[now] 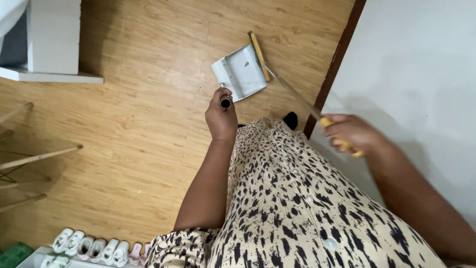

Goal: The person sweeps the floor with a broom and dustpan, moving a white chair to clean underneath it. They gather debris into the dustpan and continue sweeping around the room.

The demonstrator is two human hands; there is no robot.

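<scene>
My left hand (pixel 221 118) grips the top of an upright handle whose dark end shows above my fist. That handle leads down to a white dustpan (pixel 241 72) with a comb edge, resting on the wooden floor (pixel 139 129). In my right hand (pixel 350 133) is the yellow grip of a broom (pixel 292 88). Its metal shaft slants down to the left and its narrow yellowish head lies along the dustpan's right edge. A cream dress with black spots fills the lower middle of the head view.
A white wall (pixel 416 69) with a dark baseboard (pixel 337 64) runs along the right. White furniture (pixel 49 44) stands at the top left, wooden chair legs (pixel 39 158) at the left, and a row of several small shoes (pixel 94 248) at the bottom left.
</scene>
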